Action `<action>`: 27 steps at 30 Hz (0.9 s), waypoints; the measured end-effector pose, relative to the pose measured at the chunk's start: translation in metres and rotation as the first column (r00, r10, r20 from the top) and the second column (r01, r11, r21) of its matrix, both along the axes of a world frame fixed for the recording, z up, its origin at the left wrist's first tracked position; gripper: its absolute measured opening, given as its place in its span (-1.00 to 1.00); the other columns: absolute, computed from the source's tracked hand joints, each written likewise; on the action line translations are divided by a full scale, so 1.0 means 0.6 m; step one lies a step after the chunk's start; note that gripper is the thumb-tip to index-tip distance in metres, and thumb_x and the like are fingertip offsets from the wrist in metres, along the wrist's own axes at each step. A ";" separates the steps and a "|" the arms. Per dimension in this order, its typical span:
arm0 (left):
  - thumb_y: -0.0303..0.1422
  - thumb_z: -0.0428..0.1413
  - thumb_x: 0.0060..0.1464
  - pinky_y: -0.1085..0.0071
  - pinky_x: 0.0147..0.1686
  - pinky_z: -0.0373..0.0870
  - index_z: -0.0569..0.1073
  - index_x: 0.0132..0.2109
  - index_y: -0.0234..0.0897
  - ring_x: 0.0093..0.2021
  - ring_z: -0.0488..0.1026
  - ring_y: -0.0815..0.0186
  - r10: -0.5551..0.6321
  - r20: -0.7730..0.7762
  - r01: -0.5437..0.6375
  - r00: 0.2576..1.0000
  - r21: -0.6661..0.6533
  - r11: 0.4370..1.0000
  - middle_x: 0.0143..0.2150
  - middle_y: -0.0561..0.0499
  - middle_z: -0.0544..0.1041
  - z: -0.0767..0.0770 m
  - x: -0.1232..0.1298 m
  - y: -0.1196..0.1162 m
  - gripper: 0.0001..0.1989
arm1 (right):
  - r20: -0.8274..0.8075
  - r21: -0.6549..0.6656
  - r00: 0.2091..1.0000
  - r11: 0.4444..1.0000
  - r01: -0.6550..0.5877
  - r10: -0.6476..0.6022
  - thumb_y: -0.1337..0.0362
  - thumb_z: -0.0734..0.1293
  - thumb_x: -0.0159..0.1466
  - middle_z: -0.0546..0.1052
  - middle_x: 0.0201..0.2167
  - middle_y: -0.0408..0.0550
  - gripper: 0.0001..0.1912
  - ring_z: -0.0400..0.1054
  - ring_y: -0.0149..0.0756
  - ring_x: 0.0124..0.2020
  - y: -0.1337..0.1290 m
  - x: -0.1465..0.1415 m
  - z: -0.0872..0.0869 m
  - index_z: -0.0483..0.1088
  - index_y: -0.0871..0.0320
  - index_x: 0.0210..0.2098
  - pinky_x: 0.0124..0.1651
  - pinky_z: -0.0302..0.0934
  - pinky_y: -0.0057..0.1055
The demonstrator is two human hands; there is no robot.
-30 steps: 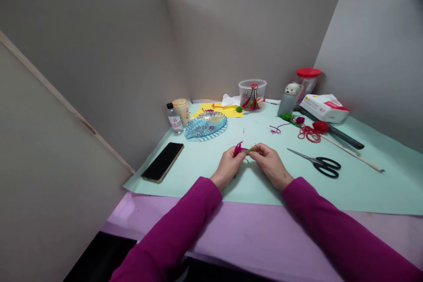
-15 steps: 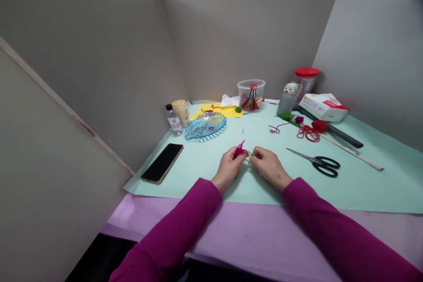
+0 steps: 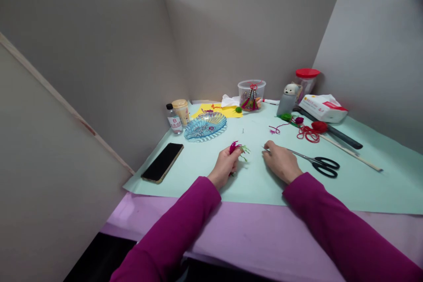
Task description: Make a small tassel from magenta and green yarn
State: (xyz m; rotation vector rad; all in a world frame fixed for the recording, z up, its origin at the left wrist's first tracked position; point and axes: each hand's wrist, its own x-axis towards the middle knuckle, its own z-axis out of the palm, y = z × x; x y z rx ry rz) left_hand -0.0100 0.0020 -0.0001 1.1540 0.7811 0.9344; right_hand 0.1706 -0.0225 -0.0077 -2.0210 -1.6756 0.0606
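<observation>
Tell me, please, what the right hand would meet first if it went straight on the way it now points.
The right hand would probably meet a tiny dark speck on the mint paper first, though depth is unclear.

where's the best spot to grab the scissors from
Grip the scissors by their black finger loops, coming from the right and above: they lie flat on the mint paper, blades pointing toward the right hand, leaving the loops the open, free end.
</observation>
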 end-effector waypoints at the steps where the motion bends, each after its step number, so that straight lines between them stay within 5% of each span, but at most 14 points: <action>1: -0.23 0.15 0.00 0.54 -0.69 -0.19 0.27 -0.34 -0.30 -0.68 -0.13 0.56 0.002 0.002 -0.002 1.000 -0.004 1.000 -0.65 0.25 -0.01 0.000 -0.001 0.000 -0.75 | -0.118 0.023 0.993 1.000 -0.007 0.010 0.17 0.16 0.22 0.40 -0.50 -0.08 -0.79 0.19 -0.32 -0.46 0.001 0.001 0.001 0.35 0.14 -0.33 -0.42 -0.11 -0.42; 3: -0.23 0.15 0.00 0.54 -0.69 -0.19 0.27 -0.34 -0.29 -0.68 -0.13 0.56 -0.001 0.003 0.001 1.000 -0.006 1.000 -0.64 0.24 0.00 -0.001 -0.001 0.000 -0.75 | -0.410 0.076 0.903 0.991 -0.107 0.129 0.07 0.17 0.23 0.31 -0.58 -0.15 -0.71 0.12 -0.37 -0.51 0.000 -0.006 0.006 0.32 0.15 -0.44 -0.42 -0.06 -0.43; 7: -0.20 0.18 -0.02 0.53 -0.68 -0.21 0.25 -0.34 -0.28 -0.69 -0.12 0.56 -0.038 0.009 0.038 0.999 0.000 0.999 -0.65 0.25 0.00 -0.003 0.003 0.001 -0.71 | -0.788 0.082 0.562 0.947 -0.312 0.253 -0.07 0.25 0.14 0.14 -0.66 -0.30 -0.63 -0.07 -0.47 -0.63 -0.008 -0.037 0.014 0.28 0.13 -0.39 -0.53 -0.12 -0.47; 9: -0.19 0.19 -0.03 0.52 -0.68 -0.21 0.27 -0.33 -0.29 -0.69 -0.11 0.56 -0.060 -0.007 0.060 0.998 0.006 0.998 -0.65 0.24 0.02 -0.004 0.004 0.002 -0.70 | -0.786 0.114 0.556 0.947 -0.300 0.270 -0.05 0.29 0.10 0.14 -0.66 -0.30 -0.64 -0.06 -0.48 -0.61 -0.008 -0.043 0.011 0.26 0.14 -0.46 -0.53 -0.11 -0.48; 14: -0.12 0.14 0.02 0.54 -0.67 -0.18 0.30 -0.27 -0.30 -0.67 -0.13 0.55 -0.121 0.018 0.121 0.993 -0.041 0.992 -0.62 0.24 -0.02 -0.003 0.005 0.002 -0.68 | -0.660 0.223 0.694 0.957 -0.184 0.287 0.01 0.26 0.14 0.21 -0.61 -0.24 -0.67 0.04 -0.46 -0.53 0.000 -0.033 -0.006 0.24 0.16 -0.52 -0.48 -0.03 -0.49; 17: -0.09 0.09 0.06 0.57 -0.67 -0.14 0.31 -0.24 -0.30 -0.67 -0.13 0.55 -0.139 0.052 0.143 0.989 -0.080 0.987 -0.61 0.24 -0.04 -0.003 0.004 0.004 -0.67 | -0.784 0.126 0.575 0.967 -0.223 0.234 -0.03 0.24 0.15 0.13 -0.66 -0.30 -0.67 -0.06 -0.50 -0.63 -0.007 -0.038 -0.001 0.23 0.13 -0.44 -0.59 -0.15 -0.50; 21: -0.13 0.09 0.06 0.59 -0.67 -0.10 0.31 -0.22 -0.30 -0.67 -0.11 0.56 -0.132 0.078 0.139 0.988 -0.096 0.986 -0.60 0.23 0.00 -0.006 0.001 0.007 -0.70 | -0.892 -0.029 0.420 0.905 -0.424 0.168 -0.01 0.32 0.09 0.06 -0.71 -0.37 -0.66 -0.15 -0.54 -0.70 -0.021 -0.052 0.013 0.22 0.11 -0.38 -0.66 -0.31 -0.52; 27: -0.13 0.07 0.06 0.57 -0.65 0.04 0.33 -0.19 -0.33 -0.64 0.08 0.54 -0.115 0.065 0.121 0.991 -0.097 0.988 -0.53 0.15 0.20 -0.008 -0.001 0.009 -0.67 | -0.943 0.003 0.309 0.929 -0.370 0.126 0.12 0.35 0.05 0.07 -0.71 -0.37 -0.71 -0.18 -0.58 -0.71 -0.017 -0.042 0.019 0.14 0.11 -0.48 -0.66 -0.36 -0.53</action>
